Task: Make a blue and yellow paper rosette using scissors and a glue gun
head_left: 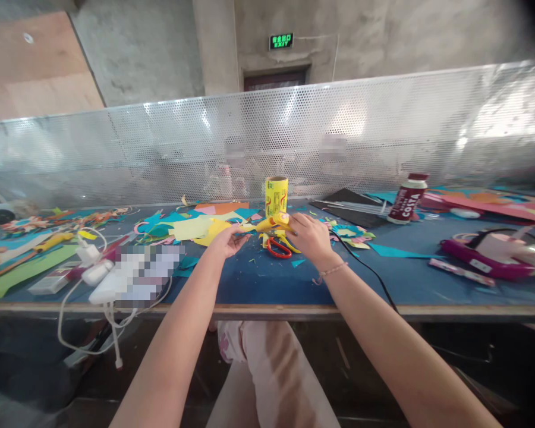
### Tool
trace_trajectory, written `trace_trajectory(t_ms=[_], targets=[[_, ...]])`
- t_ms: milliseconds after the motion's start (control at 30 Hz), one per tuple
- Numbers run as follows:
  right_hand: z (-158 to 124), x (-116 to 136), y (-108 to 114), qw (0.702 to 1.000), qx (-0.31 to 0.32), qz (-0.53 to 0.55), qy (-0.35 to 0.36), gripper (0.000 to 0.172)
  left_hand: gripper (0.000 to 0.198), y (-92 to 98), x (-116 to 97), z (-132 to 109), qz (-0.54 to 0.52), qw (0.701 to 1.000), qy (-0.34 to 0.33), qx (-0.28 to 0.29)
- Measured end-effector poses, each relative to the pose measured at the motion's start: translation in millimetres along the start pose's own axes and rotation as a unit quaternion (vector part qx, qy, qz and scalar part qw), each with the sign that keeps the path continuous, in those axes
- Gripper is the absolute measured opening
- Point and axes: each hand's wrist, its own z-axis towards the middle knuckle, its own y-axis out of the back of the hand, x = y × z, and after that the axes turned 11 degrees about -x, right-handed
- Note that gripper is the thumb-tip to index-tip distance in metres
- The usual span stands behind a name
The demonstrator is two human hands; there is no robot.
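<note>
My right hand (311, 235) is closed around a yellow glue gun (270, 223), whose nozzle points left. My left hand (232, 241) pinches a small blue-green piece of paper (250, 232) close to the nozzle tip; the fingers partly hide it. Just below the glue gun lie red-handled scissors (279, 248) on the blue tabletop (267, 285). Directly behind stands a yellow roll (276, 195) with a hollow core. Yellow paper sheets (189, 227) and cut scraps spread left of the roll. More paper scraps (350, 232) lie beside my right hand.
A white power strip (111, 279) with plugs and cables sits at the left front edge. A black cable (378, 276) crosses the right side. A maroon bottle (408, 199), black sheet (352, 205) and purple case (485, 258) stand or lie right. A perforated metal screen (160, 148) rises behind.
</note>
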Motion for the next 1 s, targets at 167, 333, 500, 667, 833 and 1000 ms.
trace_trajectory(t_ms=[167,333,500,667,833,1000], targets=[[1,1,1,1.0,0.004,-0.017,-0.012,0.022,0.038,-2.5,-2,-5,0.03,0.998,-0.001,-0.048],[5,6,6,0.995,0.016,-0.037,-0.091,0.02,0.034,-1.7,0,-7,0.048,0.998,-0.008,-0.033],[9,7,1,0.973,0.042,-0.015,-0.228,0.026,0.035,-3.0,2,-11,0.035,0.998,-0.04,-0.022],[9,6,-10,0.934,0.081,0.083,-0.339,0.037,0.05,-8.8,4,-10,0.009,0.99,-0.137,-0.033],[7,4,-17,0.914,0.077,0.139,-0.372,0.044,0.048,-13.9,3,-17,-0.047,0.982,-0.181,-0.015],[5,1,-19,0.916,0.05,0.156,-0.366,0.045,0.033,-13.5,0,-18,-0.088,0.985,-0.15,0.0]])
